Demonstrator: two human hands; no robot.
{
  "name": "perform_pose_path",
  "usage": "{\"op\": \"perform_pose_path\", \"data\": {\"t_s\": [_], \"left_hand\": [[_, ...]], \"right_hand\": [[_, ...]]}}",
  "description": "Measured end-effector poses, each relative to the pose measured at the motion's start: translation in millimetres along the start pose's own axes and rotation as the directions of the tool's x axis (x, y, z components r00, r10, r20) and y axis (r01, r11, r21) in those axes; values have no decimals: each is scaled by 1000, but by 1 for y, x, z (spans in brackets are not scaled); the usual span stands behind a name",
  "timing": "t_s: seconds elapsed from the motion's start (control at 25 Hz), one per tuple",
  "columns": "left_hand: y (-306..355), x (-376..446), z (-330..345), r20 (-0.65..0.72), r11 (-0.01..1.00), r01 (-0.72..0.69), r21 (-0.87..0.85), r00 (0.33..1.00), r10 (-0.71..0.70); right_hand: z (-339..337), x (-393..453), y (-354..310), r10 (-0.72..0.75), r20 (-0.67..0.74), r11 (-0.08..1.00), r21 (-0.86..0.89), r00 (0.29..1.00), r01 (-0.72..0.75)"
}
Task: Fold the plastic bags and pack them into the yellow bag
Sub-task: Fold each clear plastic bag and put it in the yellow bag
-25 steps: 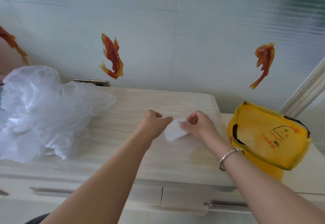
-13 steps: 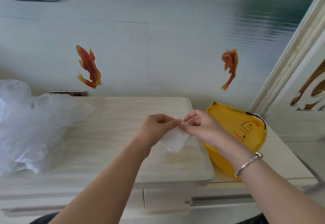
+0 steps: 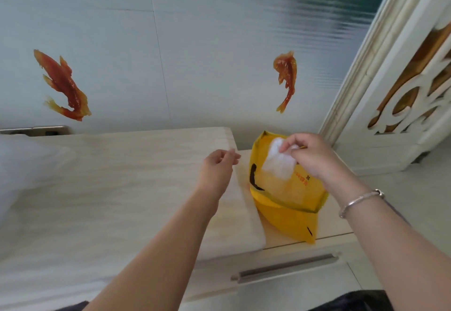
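Right hand [image 3: 314, 157] fingers pinch small folded white plastic bag [image 3: 278, 162] over mouth of open yellow fabric bag [image 3: 288, 213] beside pale wooden desk [image 3: 109, 188]. Left hand [image 3: 217, 166] hovers, fingers loosely curled, holding nothing.

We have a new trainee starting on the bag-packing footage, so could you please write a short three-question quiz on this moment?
1. True or false: the right hand pinches a folded white plastic bag over the yellow bag.
2. The left hand is: A) holding the yellow bag, B) holding nothing, over the cabinet top, C) on the drawer handle.
3. Fill in: the right wrist wears a silver ____.

Key: 1 true; 2 B; 3 bracelet.
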State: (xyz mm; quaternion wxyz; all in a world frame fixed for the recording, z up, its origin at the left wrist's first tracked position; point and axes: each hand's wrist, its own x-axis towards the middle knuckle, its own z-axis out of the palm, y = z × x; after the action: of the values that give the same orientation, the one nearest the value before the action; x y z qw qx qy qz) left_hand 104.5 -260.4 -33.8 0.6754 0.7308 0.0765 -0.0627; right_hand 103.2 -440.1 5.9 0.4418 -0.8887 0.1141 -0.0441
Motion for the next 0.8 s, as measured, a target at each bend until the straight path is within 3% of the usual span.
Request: {"op": "perform_pose_path", "data": {"t_s": [0.12,0.28,0.4,0.56,0.8], "left_hand": [[-8,10,16,79,990,43,132,995,-54],[-15,20,28,126,960,49,275,988,-86],[-17,27,29,148,964,61,258,984,-102],[-17,29,29,154,964,72,254,981,-114],[-14,25,25,190,972,77,220,974,-121]], "right_hand": [[0,22,26,101,-89,993,-59,991,-107],[32,46,50,159,64,956,-257,985,-138],[54,57,70,219,163,902,-410,962,-136],[61,56,94,272,184,799,-590,945,-115],[58,56,87,272,144,791,-597,951,-136]]}}
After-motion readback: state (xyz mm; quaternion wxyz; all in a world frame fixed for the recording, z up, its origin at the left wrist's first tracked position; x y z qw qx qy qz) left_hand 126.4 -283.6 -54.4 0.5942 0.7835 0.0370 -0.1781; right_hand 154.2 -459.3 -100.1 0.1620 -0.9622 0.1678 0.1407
